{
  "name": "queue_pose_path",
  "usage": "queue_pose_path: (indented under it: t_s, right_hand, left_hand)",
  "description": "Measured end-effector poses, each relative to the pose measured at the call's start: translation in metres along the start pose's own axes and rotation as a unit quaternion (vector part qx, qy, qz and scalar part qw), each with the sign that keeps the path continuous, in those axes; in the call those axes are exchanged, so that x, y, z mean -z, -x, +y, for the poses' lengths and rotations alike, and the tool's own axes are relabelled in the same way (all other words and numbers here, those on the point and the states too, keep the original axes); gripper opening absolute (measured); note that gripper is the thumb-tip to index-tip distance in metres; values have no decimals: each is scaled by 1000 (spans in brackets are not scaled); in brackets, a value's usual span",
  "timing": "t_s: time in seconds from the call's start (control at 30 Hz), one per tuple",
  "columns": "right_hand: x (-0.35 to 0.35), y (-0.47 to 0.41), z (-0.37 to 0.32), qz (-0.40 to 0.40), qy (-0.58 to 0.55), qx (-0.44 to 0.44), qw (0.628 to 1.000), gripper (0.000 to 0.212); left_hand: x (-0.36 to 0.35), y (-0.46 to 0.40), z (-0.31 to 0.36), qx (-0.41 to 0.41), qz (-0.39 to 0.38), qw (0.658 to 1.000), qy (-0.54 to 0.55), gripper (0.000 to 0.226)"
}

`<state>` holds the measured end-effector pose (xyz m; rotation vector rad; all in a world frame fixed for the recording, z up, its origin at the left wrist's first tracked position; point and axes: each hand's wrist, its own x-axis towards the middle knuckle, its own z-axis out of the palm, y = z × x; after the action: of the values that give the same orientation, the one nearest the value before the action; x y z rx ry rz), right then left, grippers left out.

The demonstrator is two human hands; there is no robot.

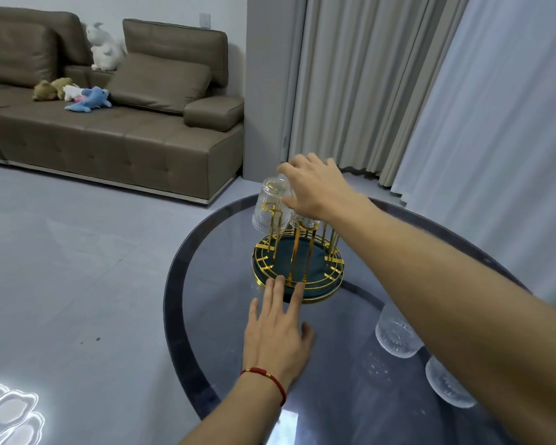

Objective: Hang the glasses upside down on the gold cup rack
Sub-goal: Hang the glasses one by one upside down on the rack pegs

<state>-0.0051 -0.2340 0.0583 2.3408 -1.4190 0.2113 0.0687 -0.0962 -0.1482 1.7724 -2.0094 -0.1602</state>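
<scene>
The gold cup rack (297, 264) with a dark teal base stands on the round glass table (187, 316). One clear ribbed glass (270, 203) hangs upside down on its far-left prong. My right hand (318, 187) reaches over the rack and grips a second upside-down glass (304, 220), mostly hidden under the palm, over a prong. My left hand (276, 329) lies flat on the table with spread fingers, fingertips touching the rack's near rim. Two more glasses (395, 338) (446, 383) stand on the table under my right forearm.
A brown sofa (109, 117) with plush toys stands at the back left across the grey floor. Grey curtains (382, 85) hang behind the table. The table's dark edge curves close on the left side.
</scene>
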Motion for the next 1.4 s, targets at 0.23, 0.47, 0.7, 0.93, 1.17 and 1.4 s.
queue_pose_path:
  t_s: [0.23, 0.47, 0.7, 0.93, 1.17, 1.4]
  right_hand:
    - [6, 131, -1, 148, -115, -31, 982, 49]
    - [-7, 271, 13, 141, -181, -123, 966, 42]
    - [-17, 349, 62, 215, -205, -283, 912, 46]
    - [-48, 388, 100, 106, -414, -484, 764, 96]
    - [-75, 404, 124, 73, -484, -469, 735, 93]
    - [-33, 402, 126, 245, -377, -378, 809, 72]
  left_hand:
    - [11, -2, 13, 19, -19, 999, -26, 75]
    - [26, 21, 81, -58, 15, 996, 64, 70]
    - [35, 51, 130, -163, 67, 966, 188, 54]
    - [33, 68, 143, -133, 50, 966, 216, 46]
    - [36, 72, 153, -118, 41, 961, 249, 44]
    - [54, 70, 163, -70, -11, 915, 398, 36]
